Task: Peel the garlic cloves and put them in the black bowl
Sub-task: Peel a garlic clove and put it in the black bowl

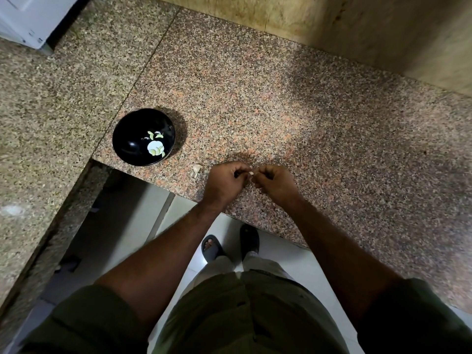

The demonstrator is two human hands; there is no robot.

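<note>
Your left hand (228,178) and right hand (272,180) pinch garlic clove (251,172) between curled fingertips. Judged light, firm, slippery once bare; hold ends, strip papery skin. Black bowl (132,149) near left.

The counter (255,103) is speckled granite, polished but dull in this light. The bowl (127,149) is glossy black with bright reflections. Cloves (155,150) in it look smooth and pale. The skin (196,169) beside it looks dry and papery. The wall (332,19) is matt, stained stone.
</note>
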